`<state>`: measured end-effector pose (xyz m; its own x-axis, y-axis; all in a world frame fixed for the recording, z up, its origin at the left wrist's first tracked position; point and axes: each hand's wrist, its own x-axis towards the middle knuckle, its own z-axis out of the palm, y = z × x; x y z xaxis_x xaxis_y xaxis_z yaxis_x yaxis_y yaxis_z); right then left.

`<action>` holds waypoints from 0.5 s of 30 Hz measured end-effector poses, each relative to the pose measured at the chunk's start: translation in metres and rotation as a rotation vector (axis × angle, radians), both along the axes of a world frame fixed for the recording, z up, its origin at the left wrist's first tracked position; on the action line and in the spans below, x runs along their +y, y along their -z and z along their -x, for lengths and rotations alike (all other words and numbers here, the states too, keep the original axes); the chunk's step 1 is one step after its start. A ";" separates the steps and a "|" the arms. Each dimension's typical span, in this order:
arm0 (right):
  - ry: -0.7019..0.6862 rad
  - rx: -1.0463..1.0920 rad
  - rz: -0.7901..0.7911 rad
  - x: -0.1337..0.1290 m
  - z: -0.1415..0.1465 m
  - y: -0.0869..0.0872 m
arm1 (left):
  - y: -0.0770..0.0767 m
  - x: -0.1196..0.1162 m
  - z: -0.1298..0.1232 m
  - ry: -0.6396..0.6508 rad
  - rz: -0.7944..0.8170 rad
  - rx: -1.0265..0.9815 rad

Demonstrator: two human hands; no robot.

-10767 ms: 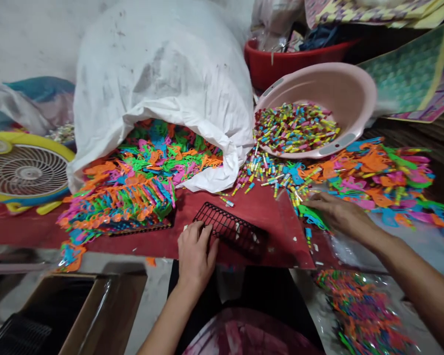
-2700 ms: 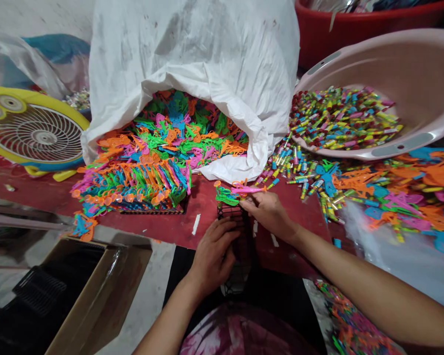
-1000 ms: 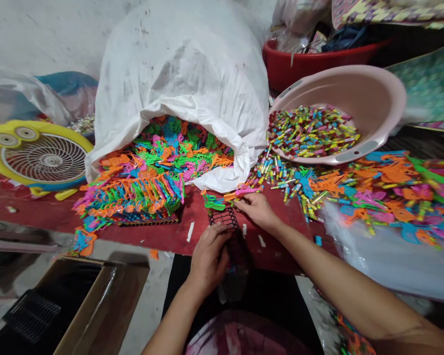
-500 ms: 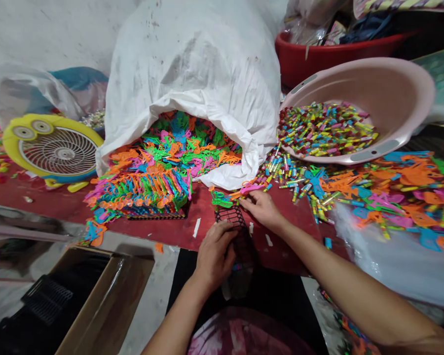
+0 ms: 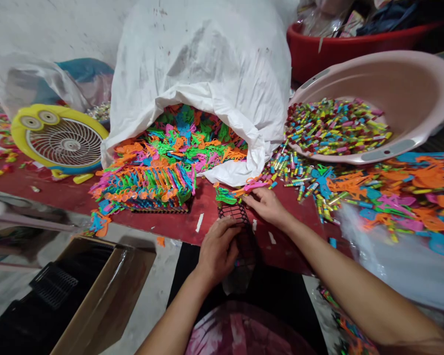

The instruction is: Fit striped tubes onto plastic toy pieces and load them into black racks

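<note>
Black plastic lattice strip [image 5: 234,215], far end lying on the surface edge, gripped by left hand [image 5: 218,250]. Green moulded plastic piece [image 5: 225,196] just beyond it; pink plastic piece [image 5: 252,186] just above right hand [image 5: 267,207].

Grey-smudged white sack [image 5: 196,59]; at its mouth, neon orange, green, pink and blue plastic pieces [image 5: 151,182]; below it, black lattice rack [image 5: 234,214].

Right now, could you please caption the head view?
Left hand holds a black plastic rack; right hand touches a pink plastic piece.
</note>
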<state>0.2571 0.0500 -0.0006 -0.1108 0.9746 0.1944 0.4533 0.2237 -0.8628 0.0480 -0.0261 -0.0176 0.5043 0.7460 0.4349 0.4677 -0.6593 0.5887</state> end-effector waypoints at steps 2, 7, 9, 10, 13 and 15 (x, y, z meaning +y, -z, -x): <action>0.002 -0.002 0.012 -0.001 0.001 0.001 | 0.000 0.000 0.000 0.001 0.001 -0.004; 0.012 -0.042 -0.022 -0.001 0.001 0.002 | -0.001 0.001 -0.001 0.004 -0.006 -0.010; 0.029 -0.078 -0.052 -0.001 0.002 0.001 | -0.001 0.001 0.000 0.006 0.001 -0.009; 0.047 -0.094 -0.065 -0.001 0.002 0.000 | -0.001 0.001 0.000 0.008 0.004 -0.010; 0.164 -0.084 -0.083 -0.004 0.001 -0.007 | -0.001 0.000 0.000 0.006 0.000 -0.019; 0.252 -0.052 -0.073 -0.008 -0.007 -0.012 | -0.001 -0.001 0.000 -0.007 -0.004 -0.024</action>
<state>0.2643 0.0423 0.0118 0.1221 0.9564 0.2654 0.5456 0.1587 -0.8229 0.0484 -0.0270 -0.0169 0.4885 0.7477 0.4498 0.4579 -0.6585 0.5972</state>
